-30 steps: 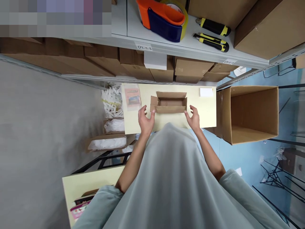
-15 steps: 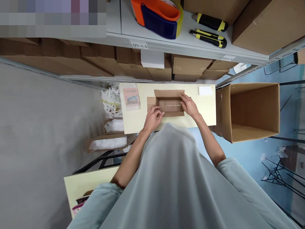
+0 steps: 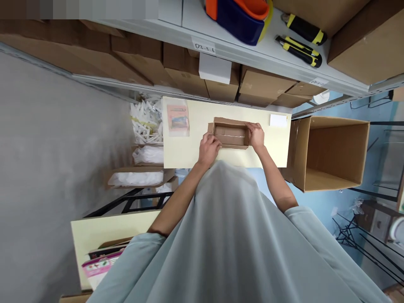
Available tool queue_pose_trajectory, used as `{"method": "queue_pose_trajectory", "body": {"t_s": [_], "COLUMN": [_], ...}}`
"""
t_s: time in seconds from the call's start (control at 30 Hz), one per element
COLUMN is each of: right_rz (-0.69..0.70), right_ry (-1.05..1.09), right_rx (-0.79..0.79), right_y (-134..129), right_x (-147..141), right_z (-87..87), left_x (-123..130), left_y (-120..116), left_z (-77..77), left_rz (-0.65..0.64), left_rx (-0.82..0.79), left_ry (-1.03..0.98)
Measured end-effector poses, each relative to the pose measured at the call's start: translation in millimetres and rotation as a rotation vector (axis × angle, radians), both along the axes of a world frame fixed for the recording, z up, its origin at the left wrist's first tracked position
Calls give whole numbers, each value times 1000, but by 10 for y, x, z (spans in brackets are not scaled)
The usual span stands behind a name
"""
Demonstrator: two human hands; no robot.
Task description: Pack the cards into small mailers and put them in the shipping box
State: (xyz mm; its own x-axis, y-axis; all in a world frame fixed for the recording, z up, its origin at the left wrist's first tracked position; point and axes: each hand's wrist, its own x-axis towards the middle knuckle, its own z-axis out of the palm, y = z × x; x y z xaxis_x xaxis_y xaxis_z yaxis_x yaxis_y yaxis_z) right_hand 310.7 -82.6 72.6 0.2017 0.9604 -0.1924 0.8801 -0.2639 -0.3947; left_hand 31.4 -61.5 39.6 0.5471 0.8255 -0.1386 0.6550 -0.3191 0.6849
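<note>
A small open cardboard box [image 3: 229, 131] sits on the pale yellow table [image 3: 195, 158], with its bare inside facing up and a light seam along its bottom. My left hand [image 3: 208, 150] grips the box at its left end and near left corner, with curled fingers. At the opposite end, my right hand [image 3: 256, 135] has its fingers bent over the far right corner and side. The flaps stand or lean outward along the long sides. Parts of both short ends are hidden by my fingers.
To the right stands a large open carton [image 3: 334, 153]. Above the table, a shelf [image 3: 265, 54] carries a tape dispenser [image 3: 243, 21] and utility knives [image 3: 299, 50]. A picture sheet [image 3: 177, 118] and a white card [image 3: 278, 120] lie on the table. White packing material [image 3: 147, 120] is at the left.
The view has shifted and tilted slightly. My right hand's fingers have closed over the box's right end, and the flaps there and on the far side stand more upright.
</note>
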Motion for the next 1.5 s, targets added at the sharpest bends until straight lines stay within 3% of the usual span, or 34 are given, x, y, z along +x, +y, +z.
{"method": "queue_pose_trajectory", "body": {"t_s": [0.13, 0.23, 0.33, 0.43, 0.57, 0.63, 0.73, 0.87, 0.97, 1.1, 1.3, 1.43, 1.5], "right_rz": [-49, -88, -48, 56, 181, 219, 253, 234, 221, 194, 105, -180, -256], "right_ry": [-17, -46, 14, 160, 311, 332, 326, 279, 268, 319, 439, 536, 590], "right_rx": [51, 125, 203, 166, -94, -278, -473, -579, -563, -526, -461, -357, -293], "right_y": [-36, 7, 152, 399, 828, 1025, 1213, 1255, 1235, 1254, 1261, 1298, 1354], "right_x": [-62, -273, -733, -1397, -2256, -2558, -2834, -2996, -3042, -3041, -2996, -3029, -3073], "right_z": [95, 249, 395, 411, 128, -84, -359, -551, -620, -694, -783, -862, -881], "left_x": [-28, -142, -434, -892, -1429, -1561, -1618, -1628, -1676, -1792, -1807, -1616, -1522], "left_y": [-17, -14, 138, 510, 1120, 1323, 1449, 1502, 1581, 1678, 1711, 1680, 1669], "left_z": [35, 115, 143, 5, -405, -617, -848, -1008, -1074, -1094, -937, -754, -644], "left_rz": [-23, -25, 150, 400, 665, 706, 715, 768, 847, 844, 770, 703, 686], "left_rx": [-7, 6, 46, 13, -209, -273, -282, -223, -277, -333, -296, -233, -224], "left_ry": [-52, -165, -248, -181, 65, 125, 154, 162, 155, 126, 103, 95, 116]}}
